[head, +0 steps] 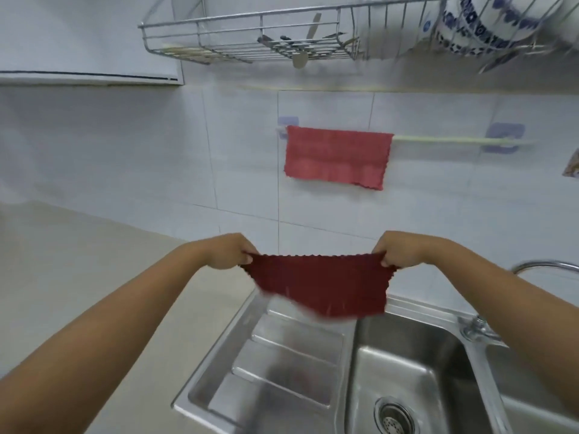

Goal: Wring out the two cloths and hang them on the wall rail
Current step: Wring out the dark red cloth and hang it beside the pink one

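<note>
Dark red cloth [319, 286] hangs stretched between left hand [230, 250] and right hand [398, 247], each pinching a top corner

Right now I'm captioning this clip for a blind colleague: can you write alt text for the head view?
Two bare hands, left hand and right hand, hold a dark red cloth stretched by its top corners above a steel sink. On the tiled wall behind, a lighter red cloth already hangs over the left part of the wall rail, under a wire dish rack.
</note>
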